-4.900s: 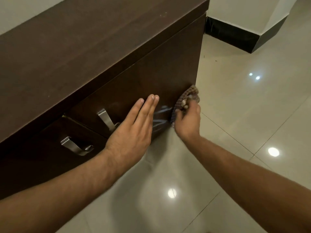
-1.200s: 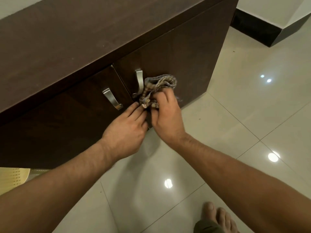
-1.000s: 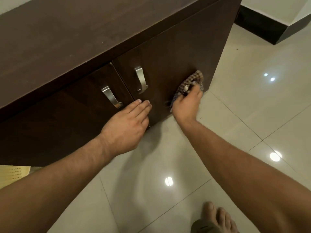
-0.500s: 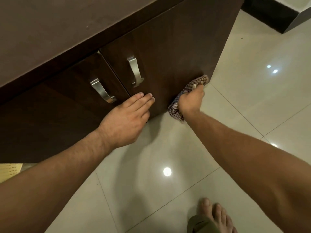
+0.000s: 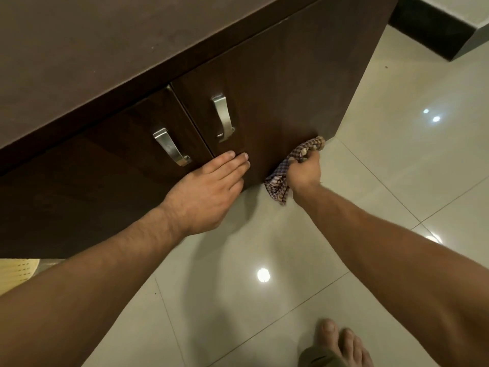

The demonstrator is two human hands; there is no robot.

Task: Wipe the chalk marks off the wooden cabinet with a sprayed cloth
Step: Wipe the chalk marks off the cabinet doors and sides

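The right hand (image 5: 303, 172) clenches a checked cloth (image 5: 284, 172) at the cabinet (image 5: 285, 83) door's bottom corner, seemingly touching it, while the left hand (image 5: 203, 192) lies flat, released, beside its handle (image 5: 223, 117).

The dark brown wooden cabinet (image 5: 277, 83) stands on the floor, both doors shut. A bunched checked cloth (image 5: 288, 165) presses against its right door's lower corner

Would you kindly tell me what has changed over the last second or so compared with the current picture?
The right hand, gripping the checked cloth, first swept from beside the door handle toward the right edge of the right cabinet door, then down to its bottom corner near the floor. The left hand let go of the cloth and lies flat, fingers on the door. Both doors stay shut.
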